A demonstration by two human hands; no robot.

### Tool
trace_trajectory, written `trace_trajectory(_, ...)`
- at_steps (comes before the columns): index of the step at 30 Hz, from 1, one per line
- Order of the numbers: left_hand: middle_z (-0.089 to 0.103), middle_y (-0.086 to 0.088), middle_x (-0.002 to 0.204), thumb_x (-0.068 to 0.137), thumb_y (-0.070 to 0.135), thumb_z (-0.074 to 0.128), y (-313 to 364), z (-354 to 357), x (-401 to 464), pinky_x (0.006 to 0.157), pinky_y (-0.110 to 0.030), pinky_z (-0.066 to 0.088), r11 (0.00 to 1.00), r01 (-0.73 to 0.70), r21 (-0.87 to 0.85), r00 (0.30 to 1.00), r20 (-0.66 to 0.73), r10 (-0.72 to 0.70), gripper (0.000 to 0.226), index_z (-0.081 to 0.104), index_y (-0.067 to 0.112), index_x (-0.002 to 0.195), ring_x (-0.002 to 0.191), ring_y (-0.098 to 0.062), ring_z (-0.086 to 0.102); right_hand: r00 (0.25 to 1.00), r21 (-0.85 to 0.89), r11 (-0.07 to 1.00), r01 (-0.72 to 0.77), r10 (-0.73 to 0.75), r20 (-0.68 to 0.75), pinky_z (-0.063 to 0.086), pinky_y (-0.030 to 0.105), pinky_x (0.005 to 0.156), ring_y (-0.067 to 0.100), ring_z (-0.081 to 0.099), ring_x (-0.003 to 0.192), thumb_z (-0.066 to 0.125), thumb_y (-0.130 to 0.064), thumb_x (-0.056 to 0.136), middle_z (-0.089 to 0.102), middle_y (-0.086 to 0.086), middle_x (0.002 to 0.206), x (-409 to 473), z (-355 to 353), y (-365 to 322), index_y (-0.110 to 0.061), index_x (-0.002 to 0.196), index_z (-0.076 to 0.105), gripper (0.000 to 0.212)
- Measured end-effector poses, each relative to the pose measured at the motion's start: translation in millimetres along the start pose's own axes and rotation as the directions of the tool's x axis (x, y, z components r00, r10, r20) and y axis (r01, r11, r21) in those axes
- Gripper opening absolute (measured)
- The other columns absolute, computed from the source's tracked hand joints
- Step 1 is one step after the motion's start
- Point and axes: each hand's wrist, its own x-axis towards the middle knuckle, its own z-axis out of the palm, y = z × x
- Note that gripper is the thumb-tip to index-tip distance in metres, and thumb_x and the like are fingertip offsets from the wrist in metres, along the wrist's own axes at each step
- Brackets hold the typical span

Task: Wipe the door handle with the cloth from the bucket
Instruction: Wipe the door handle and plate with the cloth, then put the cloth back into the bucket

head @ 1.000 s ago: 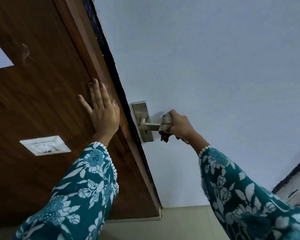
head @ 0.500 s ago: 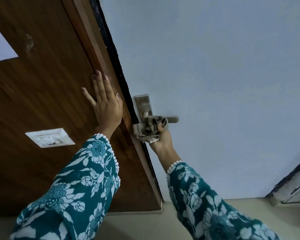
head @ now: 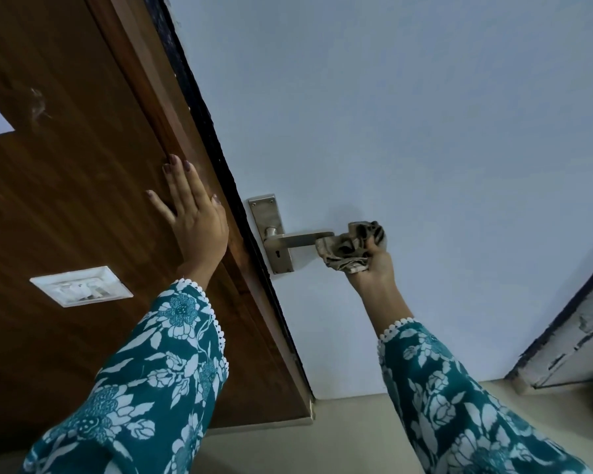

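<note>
A brushed-metal door handle (head: 297,239) with a backplate and keyhole sits on the pale blue door (head: 408,138). My right hand (head: 374,265) grips a crumpled, patterned grey-brown cloth (head: 348,249) bunched at the free end of the lever, touching its tip. My left hand (head: 194,220) lies flat with fingers spread on the brown wooden frame (head: 83,186) left of the door edge. The bucket is not in view.
A white switch plate (head: 81,286) is set in the wooden panel at the lower left. A dark rubber strip (head: 220,159) runs along the door edge. At the right a chipped pale frame (head: 575,340) stands. Beige floor (head: 339,439) shows below.
My right hand has slid the cloth along the lever from near the backplate out to the lever's free end. My left hand stays flat on the wood.
</note>
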Motion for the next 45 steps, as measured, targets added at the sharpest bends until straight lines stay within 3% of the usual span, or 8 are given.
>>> trace_trajectory(6,0.007,-0.023,0.157,0.088,0.011,0.048,66.8,-18.3,-34.8,0.118,-0.052,0.008,0.911,0.121,-0.394,0.989,0.131,-0.074,0.074,0.007,-0.002,0.148,0.147,-0.032,0.004,0.997,-0.275,0.959,0.073,-0.079,-0.008,0.059,0.044,0.058,0.023,0.072,0.062,0.036,-0.021,0.1,0.073,0.009,0.076,-34.1,-20.7,-63.2,-0.017,0.102,0.06,0.024)
trace_trajectory(10,0.035,-0.016,0.15,0.093,0.001,0.045,142.4,-19.7,-82.4,0.112,-0.015,0.022,0.552,0.313,-0.773,0.874,0.461,0.15,0.049,0.035,0.001,0.141,0.141,-0.022,0.028,0.994,-0.415,0.91,0.015,-0.058,-0.092,0.059,0.045,0.068,0.026,0.073,0.078,0.037,-0.022,0.099,0.075,0.012,0.089,-67.4,-46.2,-97.3,-0.01,0.114,0.057,0.028)
trace_trajectory(13,0.056,-0.009,0.134,0.099,0.025,0.045,209.0,-13.6,-104.4,0.103,-0.031,0.04,0.335,0.829,-0.447,0.384,0.892,0.239,0.028,0.056,0.016,0.123,0.122,-0.021,0.052,0.993,-0.419,0.908,0.03,-0.075,-0.092,0.06,0.043,0.07,0.029,0.073,0.082,0.041,-0.018,0.093,0.075,0.016,0.092,-101.3,-64.6,-125.7,-0.003,0.1,0.068,0.032)
trace_trajectory(17,0.072,-0.013,0.106,0.089,0.046,0.054,288.3,-8.2,-131.8,0.089,-0.049,0.052,0.222,0.969,0.104,-0.204,0.845,0.495,0.037,0.07,0.015,0.101,0.098,-0.029,0.065,0.985,-0.463,0.875,0.139,-0.171,-0.029,0.048,0.043,0.089,0.031,0.067,0.093,0.048,-0.015,0.077,0.068,0.018,0.102,-148.4,-84.2,-170.8,-0.001,0.099,0.068,0.034)
trace_trajectory(22,0.067,-0.015,0.078,0.083,0.007,0.062,395.6,-21.8,-174.8,0.052,-0.032,0.053,0.311,0.95,-0.016,-0.174,0.802,0.571,0.004,0.063,0.008,0.08,0.068,-0.028,0.065,0.941,-0.436,0.865,0.249,-0.322,-0.101,0.049,0.038,0.083,0.028,0.063,0.082,0.043,-0.018,0.071,0.068,0.014,0.084,-200.3,-113.6,-266.0,-0.002,0.086,0.066,0.032)
trace_trajectory(29,0.063,-0.01,0.066,0.088,0.007,0.063,573.2,-32.0,-214.7,0.052,-0.033,0.056,0.337,0.891,-0.305,0.028,0.777,0.629,0.012,0.062,0.008,0.076,0.05,-0.018,0.061,0.756,-0.735,0.666,0.13,-0.546,-0.361,0.051,0.03,0.066,0.017,0.067,0.072,0.051,-0.059,0.085,0.07,0.0,0.073,-261.9,-155.1,-440.2,-0.018,0.085,0.069,0.045)
trace_trajectory(37,0.069,-0.013,0.082,0.09,0.005,0.059,717.5,-30.0,-252.2,0.052,-0.028,0.053,0.232,0.973,0.012,-0.148,0.802,0.579,0.01,0.066,0.002,0.097,0.077,-0.025,0.066,0.772,-0.889,-0.365,-0.277,-0.635,0.02,0.04,0.025,0.091,0.01,0.051,0.108,0.061,-0.057,0.079,0.058,-0.006,0.118,-288.5,-190.7,-572.5,-0.023,0.121,0.062,0.054)
trace_trajectory(45,0.07,-0.008,0.072,0.089,0.005,0.06,814.8,22.1,-261.8,0.053,-0.028,0.054,0.355,0.931,-0.085,-0.167,0.766,0.621,0.007,0.065,0.005,0.085,0.064,-0.018,0.069,0.651,-0.811,-0.35,-0.469,-0.757,-0.049,0.049,0.031,0.06,0.022,0.062,0.073,0.065,-0.033,0.08,0.067,0.004,0.075,-246.4,-215.4,-669.7,-0.012,0.082,0.063,0.021)
